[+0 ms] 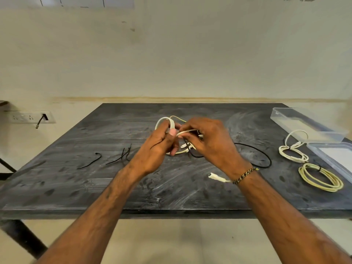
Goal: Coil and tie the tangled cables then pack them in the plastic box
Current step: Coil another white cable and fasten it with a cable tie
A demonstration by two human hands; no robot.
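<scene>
Views: one only, the head camera worn on me; no second view shares the scene.
Position: above the near edge of the dark table (pixel 57 187), close over my forearms.
Facing: forward and somewhat down, square toward the pale wall (pixel 171 54) behind the table.
Lens: wide-angle; the table's edges splay outward toward me.
Nearness: my left hand (pixel 158 149) and right hand (pixel 209 141) sit mid-frame, near the lens.
Coverage: table top almost whole; the plastic box (pixel 304 124) is cut by the right edge.
</scene>
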